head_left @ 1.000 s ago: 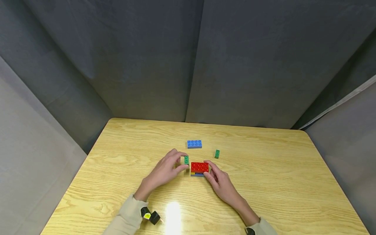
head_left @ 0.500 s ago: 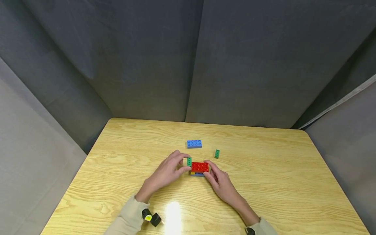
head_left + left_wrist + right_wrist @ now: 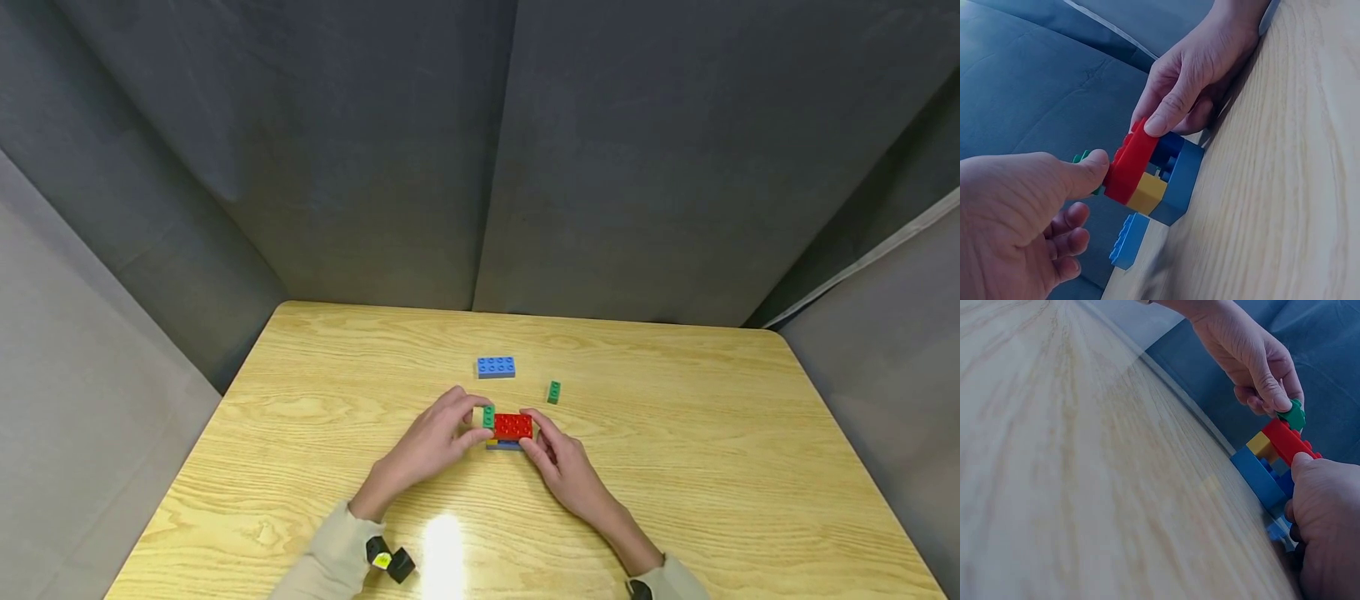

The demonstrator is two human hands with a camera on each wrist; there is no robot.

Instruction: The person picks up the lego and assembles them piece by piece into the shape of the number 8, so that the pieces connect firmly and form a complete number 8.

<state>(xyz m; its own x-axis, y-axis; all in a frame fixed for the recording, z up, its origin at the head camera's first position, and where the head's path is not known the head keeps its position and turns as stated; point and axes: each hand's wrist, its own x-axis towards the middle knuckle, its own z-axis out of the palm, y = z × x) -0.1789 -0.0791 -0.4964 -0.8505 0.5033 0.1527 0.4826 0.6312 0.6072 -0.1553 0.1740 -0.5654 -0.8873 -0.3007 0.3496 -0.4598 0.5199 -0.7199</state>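
My left hand point(image 3: 438, 437) pinches a small green two-stud brick point(image 3: 488, 416) between thumb and forefinger. That brick is over the left end of a red brick point(image 3: 513, 426), studs up, overlapping its edge. Under the red brick sit a yellow brick point(image 3: 1147, 193) at the left end and a dark blue brick point(image 3: 1168, 150) toward the right, with a gap between them. A lighter blue brick point(image 3: 1179, 181) forms the bottom layer on the table. With thumb and fingers, my right hand point(image 3: 566, 471) grips the right end of the stack at the red brick.
A loose blue eight-stud brick point(image 3: 497, 367) lies behind the stack on the wooden table point(image 3: 675, 433). Another green two-stud brick point(image 3: 554, 392) lies to the back right. Grey curtains point(image 3: 375, 167) hang behind the table's far edge.
My left hand has moved right with the green brick, from beside the stack to over the red brick's left end. The right hand keeps its grip in place.
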